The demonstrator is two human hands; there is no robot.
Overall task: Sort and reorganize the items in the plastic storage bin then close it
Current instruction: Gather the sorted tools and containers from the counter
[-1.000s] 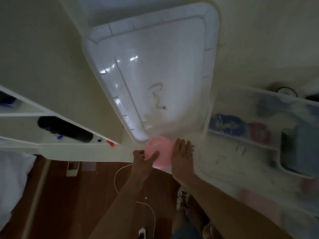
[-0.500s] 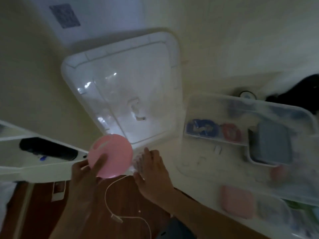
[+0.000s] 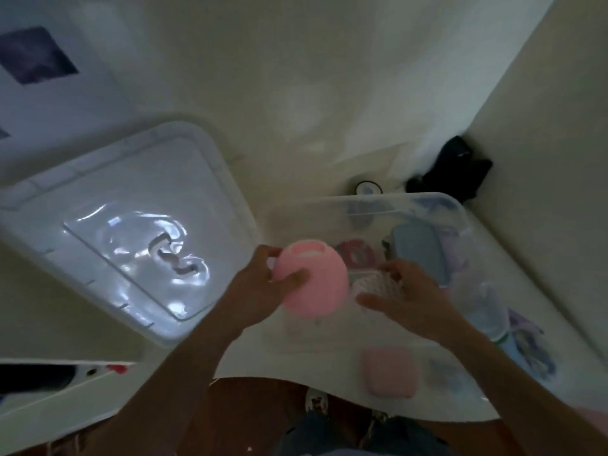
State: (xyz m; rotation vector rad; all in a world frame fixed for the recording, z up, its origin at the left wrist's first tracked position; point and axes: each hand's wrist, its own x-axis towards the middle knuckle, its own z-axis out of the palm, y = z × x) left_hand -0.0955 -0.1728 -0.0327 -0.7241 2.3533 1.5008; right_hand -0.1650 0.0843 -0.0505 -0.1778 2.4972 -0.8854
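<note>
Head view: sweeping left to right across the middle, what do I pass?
Bin lid lying flat → left hand gripping the pink round container → right hand over the open storage bin → grey-blue case inside the bin.
</note>
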